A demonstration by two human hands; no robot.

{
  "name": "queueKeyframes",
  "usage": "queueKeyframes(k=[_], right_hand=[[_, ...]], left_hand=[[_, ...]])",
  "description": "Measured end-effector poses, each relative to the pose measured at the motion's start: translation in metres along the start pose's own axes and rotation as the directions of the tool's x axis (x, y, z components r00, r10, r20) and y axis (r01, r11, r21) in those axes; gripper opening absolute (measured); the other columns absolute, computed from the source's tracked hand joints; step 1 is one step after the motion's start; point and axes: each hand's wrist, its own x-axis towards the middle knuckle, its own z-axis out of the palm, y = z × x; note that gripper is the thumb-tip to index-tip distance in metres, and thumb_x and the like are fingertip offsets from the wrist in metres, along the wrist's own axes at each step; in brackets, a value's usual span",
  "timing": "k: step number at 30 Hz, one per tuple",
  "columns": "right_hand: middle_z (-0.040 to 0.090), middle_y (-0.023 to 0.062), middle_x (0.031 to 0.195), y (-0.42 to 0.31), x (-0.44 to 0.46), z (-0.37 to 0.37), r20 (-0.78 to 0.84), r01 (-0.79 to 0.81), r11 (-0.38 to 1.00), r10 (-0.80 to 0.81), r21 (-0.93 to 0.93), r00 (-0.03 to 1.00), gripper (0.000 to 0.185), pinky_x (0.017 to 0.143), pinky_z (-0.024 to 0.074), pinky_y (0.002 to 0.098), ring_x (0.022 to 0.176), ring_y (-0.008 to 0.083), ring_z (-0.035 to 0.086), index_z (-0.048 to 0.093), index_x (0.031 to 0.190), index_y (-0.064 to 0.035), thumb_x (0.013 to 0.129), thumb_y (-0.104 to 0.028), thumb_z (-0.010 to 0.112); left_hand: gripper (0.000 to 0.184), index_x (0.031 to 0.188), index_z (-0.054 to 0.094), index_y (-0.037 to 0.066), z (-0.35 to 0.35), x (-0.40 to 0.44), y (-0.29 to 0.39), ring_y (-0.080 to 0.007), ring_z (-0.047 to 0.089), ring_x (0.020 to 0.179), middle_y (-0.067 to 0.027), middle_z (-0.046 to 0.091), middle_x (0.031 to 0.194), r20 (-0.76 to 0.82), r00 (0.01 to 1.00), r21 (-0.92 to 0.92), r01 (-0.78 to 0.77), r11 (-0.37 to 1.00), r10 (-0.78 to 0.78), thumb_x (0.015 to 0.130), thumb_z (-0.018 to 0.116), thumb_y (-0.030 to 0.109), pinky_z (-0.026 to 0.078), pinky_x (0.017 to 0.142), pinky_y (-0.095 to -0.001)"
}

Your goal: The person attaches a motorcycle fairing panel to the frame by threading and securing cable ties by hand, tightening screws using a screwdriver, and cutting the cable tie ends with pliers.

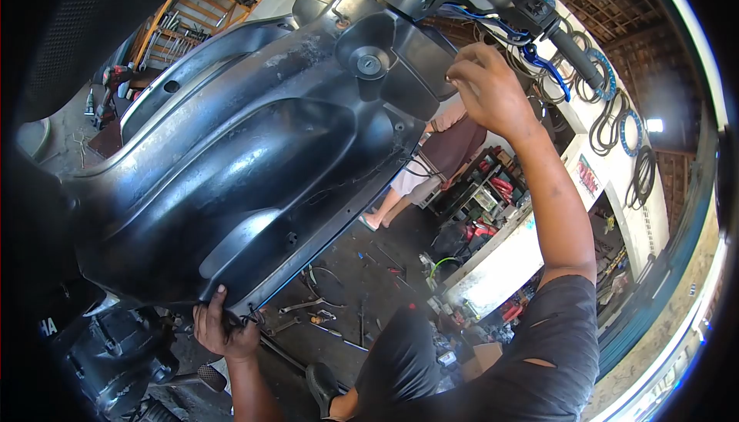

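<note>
A black scooter inner leg shield (pixel 231 168) spans the view at a slant, with a key switch (pixel 368 65) near its top. My left hand (pixel 223 331) is closed on the panel's lower edge, one finger lying over its face. Up at the right, my right hand (pixel 493 91) has bent fingers drawn together beside the upper side edge of the panel. What those fingertips hold, if anything, cannot be made out. Above that hand sit the handlebar grip (pixel 577 59) and a blue brake lever (pixel 548 72).
Wrenches (pixel 302 305) and other tools lie on the dark floor below the panel. Another person (pixel 431 160) stands behind the scooter. A cluttered white workbench (pixel 493 268) is on the right, with hoops and belts (pixel 643 180) hung on the wall. The engine (pixel 115 353) sits lower left.
</note>
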Motion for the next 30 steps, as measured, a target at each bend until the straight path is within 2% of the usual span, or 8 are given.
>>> queueKeyframes(k=[4, 9, 10, 11, 14, 24, 28, 30], right_hand=[[0.061, 0.0122, 0.106, -0.002, -0.005, 0.003, -0.029, 0.03, 1.0, -0.03, -0.007, 0.999, 0.015, 0.093, 0.0513, 0.0411, 0.105, 0.0322, 0.06, 0.07, 0.089, -0.0024, 0.075, 0.001, 0.067], [0.06, 0.017, 0.123, 0.014, -0.015, 0.014, -0.022, 0.127, 0.976, -0.133, -0.178, 0.991, 0.019, 0.096, 0.0507, 0.0451, 0.114, 0.0364, 0.06, 0.067, 0.098, -0.0001, 0.08, -0.004, 0.069], [0.066, 0.0147, 0.112, 0.019, -0.015, 0.018, -0.017, 0.172, 0.967, -0.178, -0.185, 0.984, 0.017, 0.088, 0.054, 0.0422, 0.101, 0.0346, 0.066, 0.068, 0.099, -0.0015, 0.084, -0.009, 0.071], [0.068, 0.0112, 0.081, 0.036, -0.019, 0.04, 0.193, -0.144, 0.979, 0.171, -0.145, 0.966, 0.008, 0.077, 0.0514, 0.0402, 0.079, 0.0332, 0.067, 0.068, 0.091, -0.0035, 0.084, -0.007, 0.067], [0.069, 0.0115, 0.082, 0.03, -0.036, 0.055, 0.229, -0.16, 0.978, 0.188, -0.135, 0.955, 0.008, 0.076, 0.0515, 0.0392, 0.079, 0.0331, 0.067, 0.068, 0.092, -0.0036, 0.085, -0.008, 0.067], [0.07, 0.0128, 0.084, 0.005, -0.101, 0.075, -0.086, -0.1, 0.993, 0.094, -0.068, 0.992, 0.01, 0.073, 0.0519, 0.0358, 0.076, 0.0327, 0.066, 0.068, 0.094, -0.0037, 0.088, -0.011, 0.069], [0.07, 0.0132, 0.084, -0.013, -0.131, 0.084, -0.354, -0.1, 0.995, 0.092, -0.005, 0.931, 0.01, 0.071, 0.0521, 0.0345, 0.075, 0.0326, 0.066, 0.068, 0.095, -0.0038, 0.089, -0.012, 0.069], [0.07, 0.0135, 0.085, -0.03, -0.152, 0.093, -0.563, -0.103, 0.993, 0.121, 0.064, 0.817, 0.011, 0.071, 0.0522, 0.0338, 0.074, 0.0325, 0.065, 0.068, 0.096, -0.0038, 0.089, -0.013, 0.07]], left_hand=[[0.073, 0.111, 0.07, -0.004, 0.001, 0.001, 0.0, -0.029, 0.068, 0.077, -0.0139, 0.073, 0.095, -0.005, 1.0, -0.011, 0.007, 1.0, -0.007, 0.076, 0.082, 0.059, 0.052, 0.069, -0.0366], [0.058, 0.114, 0.071, 0.0, -0.003, -0.001, 0.0, -0.0319, 0.073, 0.095, -0.0164, 0.074, 0.108, 0.025, 1.0, 0.038, 0.014, 0.999, -0.015, 0.07, 0.089, 0.033, 0.056, 0.087, -0.0399], [0.059, 0.113, 0.072, 0.0, -0.004, -0.001, 0.001, -0.0314, 0.073, 0.095, -0.0152, 0.075, 0.107, 0.02, 0.999, 0.059, 0.031, 0.998, -0.032, 0.068, 0.091, 0.032, 0.056, 0.088, -0.0396], [0.057, 0.113, 0.072, 0.0, -0.004, 0.005, 0.007, -0.0308, 0.072, 0.096, -0.0147, 0.075, 0.107, 0.019, 0.998, 0.01, 0.062, 0.998, -0.062, 0.068, 0.092, 0.03, 0.056, 0.088, -0.0388], [0.059, 0.102, 0.07, -0.005, 0.008, 0.003, -0.006, -0.0264, 0.072, 0.078, -0.0155, 0.076, 0.1, -0.113, 0.994, -0.125, -0.018, 0.992, 0.004, 0.07, 0.093, 0.039, 0.056, 0.069, -0.0328], [0.059, 0.103, 0.073, -0.004, -0.001, 0.017, 0.003, -0.0006, 0.038, 0.057, 0.0072, 0.056, 0.068, -0.045, 0.993, -0.257, 0.091, 0.962, -0.106, 0.06, 0.1, 0.025, 0.028, 0.054, -0.0157], [0.051, 0.105, 0.072, -0.005, 0.0, 0.015, 0.014, -0.0035, 0.051, 0.064, 0.0018, 0.063, 0.076, -0.038, 0.991, -0.173, 0.12, 0.978, -0.128, 0.065, 0.097, 0.015, 0.039, 0.061, -0.0169], [0.052, 0.115, 0.065, -0.009, -0.001, 0.013, 0.016, -0.0203, 0.071, 0.089, -0.0186, 0.073, 0.101, 0.009, 0.991, -0.26, 0.131, 0.957, -0.134, 0.072, 0.092, 0.007, 0.056, 0.084, -0.0294]])
